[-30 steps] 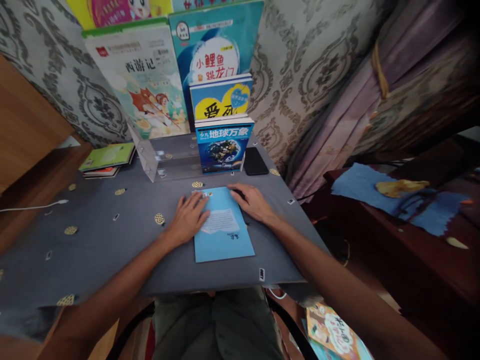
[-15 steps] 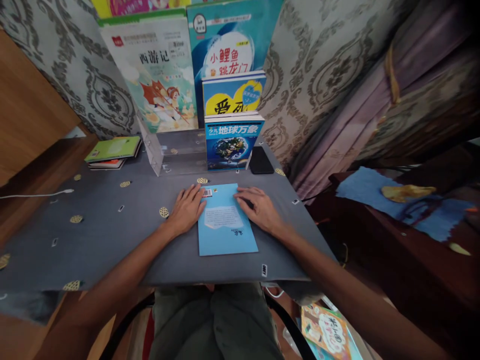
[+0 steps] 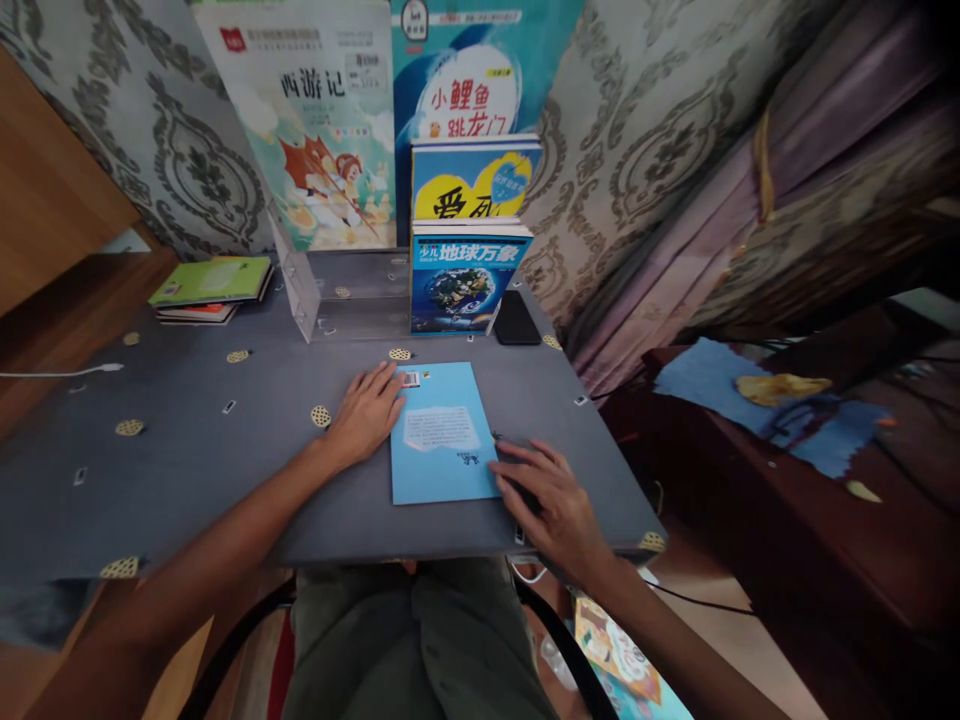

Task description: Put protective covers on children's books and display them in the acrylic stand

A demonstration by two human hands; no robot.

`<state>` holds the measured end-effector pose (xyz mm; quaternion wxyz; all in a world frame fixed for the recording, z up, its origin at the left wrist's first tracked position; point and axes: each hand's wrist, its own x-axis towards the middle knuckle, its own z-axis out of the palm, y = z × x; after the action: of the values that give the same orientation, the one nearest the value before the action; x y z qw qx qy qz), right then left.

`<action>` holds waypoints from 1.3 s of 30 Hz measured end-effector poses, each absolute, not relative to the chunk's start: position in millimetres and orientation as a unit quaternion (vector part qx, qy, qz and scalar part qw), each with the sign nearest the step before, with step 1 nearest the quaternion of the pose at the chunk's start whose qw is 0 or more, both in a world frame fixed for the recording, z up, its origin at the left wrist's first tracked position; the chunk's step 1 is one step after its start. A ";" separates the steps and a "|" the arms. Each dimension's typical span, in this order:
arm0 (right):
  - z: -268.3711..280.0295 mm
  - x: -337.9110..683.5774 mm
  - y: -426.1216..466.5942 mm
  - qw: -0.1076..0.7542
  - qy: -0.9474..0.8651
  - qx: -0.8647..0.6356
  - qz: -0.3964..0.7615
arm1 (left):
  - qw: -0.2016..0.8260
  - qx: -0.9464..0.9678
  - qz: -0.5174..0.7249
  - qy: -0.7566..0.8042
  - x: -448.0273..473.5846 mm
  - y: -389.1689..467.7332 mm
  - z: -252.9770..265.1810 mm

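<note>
A light blue book (image 3: 442,470) lies on the grey patterned tabletop (image 3: 330,520), its barcode at the far left corner and its printed text upside down to me. My left hand (image 3: 367,415) rests with fingers out along the book's far left edge, fingertips over the corner by the barcode. On the other side my right hand (image 3: 551,500) hovers or rests at the near right edge, fingers stretched and apart, fingertips by the edge. Whether those fingertips press on the cover I cannot tell. Neither hand wraps around anything.
Behind the book, a clear stand (image 3: 300,290) holds upright books, with an earth-picture book (image 3: 465,295) in front. A black phone (image 3: 517,320) lies beside it. Green-topped books (image 3: 214,280) are stacked at left. A white cable (image 3: 60,373) crosses the left. More books (image 3: 619,650) sit below the table's right.
My right hand has slid from the book's far right corner toward me, to its near right edge. The left hand stays at the far left corner. The view has shifted slightly.
</note>
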<state>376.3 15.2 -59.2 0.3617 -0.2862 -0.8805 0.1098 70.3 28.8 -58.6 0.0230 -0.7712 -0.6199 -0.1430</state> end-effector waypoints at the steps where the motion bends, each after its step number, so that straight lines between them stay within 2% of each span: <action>1: -60.5 375.4 13.6 0.361 -0.880 -0.288 0.107 | 0.026 -0.778 -0.147 -0.610 68.6 25.7 -59.0; 15: -81.6 383.1 -39.1 0.336 -0.898 -0.266 0.105 | 0.045 -0.845 -0.136 -0.515 76.3 -40.8 -49.5; 22: -85.8 388.5 -63.6 0.393 -0.877 -0.260 0.097 | 0.024 -0.844 -0.117 -0.524 82.7 -79.6 -51.0; 31: -38.5 390.6 -49.4 0.380 -0.890 -0.225 0.109 | -0.111 -0.883 -0.103 -0.445 67.5 -99.9 -44.8; 35: -12.3 379.6 -37.8 0.412 -0.882 -0.207 0.097 | -0.099 -0.869 -0.118 -0.469 75.1 -100.5 -44.7; 39: 13.1 368.6 -24.1 0.420 -0.878 -0.201 0.113 | -0.102 -0.843 -0.184 -0.495 77.5 -94.7 -39.3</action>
<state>368.6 -24.1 13.1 0.4198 -0.2012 -0.8778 0.1130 77.5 -94.7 -39.3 -0.1016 -0.8433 -0.4947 -0.1838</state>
